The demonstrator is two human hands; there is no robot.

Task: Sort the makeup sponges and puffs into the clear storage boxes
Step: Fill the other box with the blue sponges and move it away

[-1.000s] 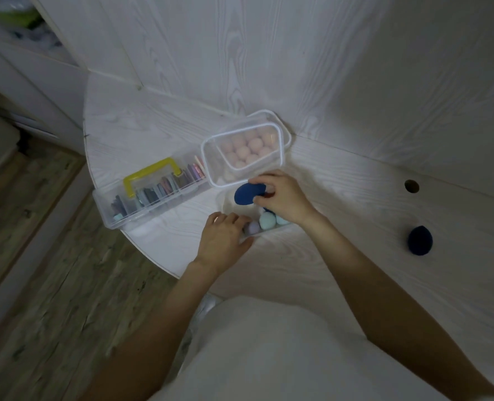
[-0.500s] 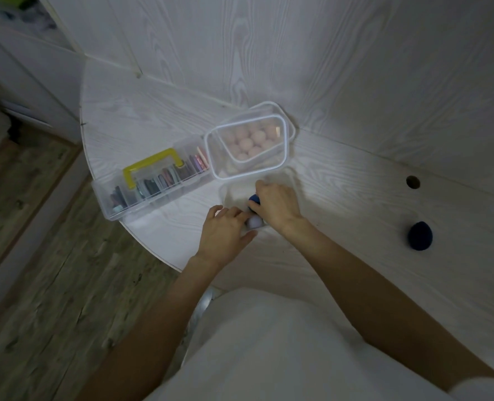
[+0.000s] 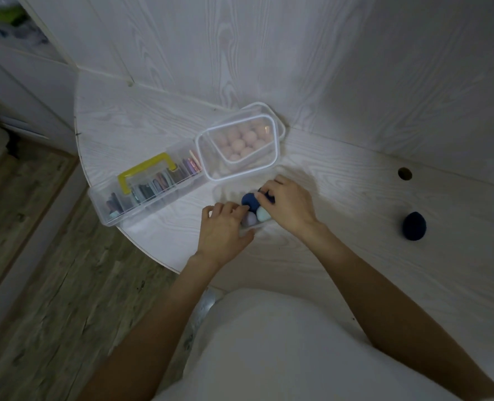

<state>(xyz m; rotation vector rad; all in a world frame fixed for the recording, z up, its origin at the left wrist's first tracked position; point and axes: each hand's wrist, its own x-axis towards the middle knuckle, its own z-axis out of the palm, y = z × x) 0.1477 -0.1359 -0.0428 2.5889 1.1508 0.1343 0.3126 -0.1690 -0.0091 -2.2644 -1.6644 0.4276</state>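
A small clear box sits on the white table between my hands. It holds a dark blue sponge, a teal sponge and a lilac sponge. My left hand grips the box's near-left side, fingers over the rim and thumb on the front wall. My right hand curls its fingertips on the dark blue sponge inside the box and hides the box's right half. Another dark blue sponge lies loose on the table far right.
A clear box of pink sponges stands behind, on its lid. A long clear case with a yellow handle lies to the left, near the table's curved edge. A cable hole is at the right.
My right hand brought the dark blue sponge down from above the small box into it and has drawn back a little, uncovering the sponges. My left hand stayed on the box.
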